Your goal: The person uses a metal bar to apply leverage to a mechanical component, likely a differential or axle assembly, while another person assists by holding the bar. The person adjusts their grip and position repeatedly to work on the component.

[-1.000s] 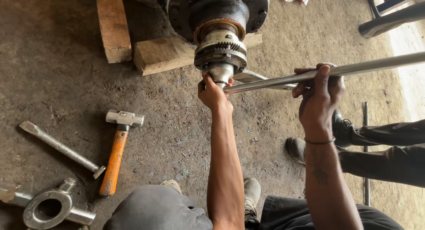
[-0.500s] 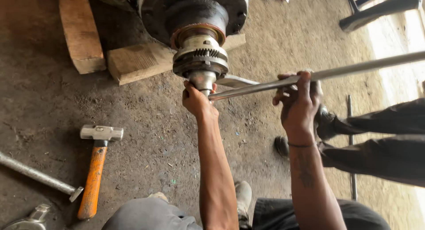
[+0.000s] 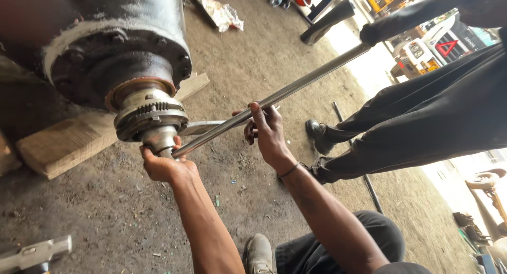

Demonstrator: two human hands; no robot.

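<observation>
A large dark axle housing [image 3: 105,47] rests on wooden blocks, with a toothed metal hub [image 3: 150,118] at its near end. My left hand [image 3: 163,166] cups the socket end under that hub. A long steel bar [image 3: 274,100] runs from the socket up to the right. My right hand [image 3: 266,131] is wrapped around the bar's middle. Another person's hand in a dark sleeve [image 3: 372,34] holds the bar's far end.
A wooden block [image 3: 63,144] lies under the housing. A hammer head [image 3: 34,253] shows at the bottom left. The other person's legs and black shoe [image 3: 317,131] stand at the right. A thin rod [image 3: 364,173] lies on the dirty concrete floor.
The view has swung closer and tilted left, so the housing fills the upper left. The hammer slid toward the bottom left corner. Both hands keep their hold on socket and bar.
</observation>
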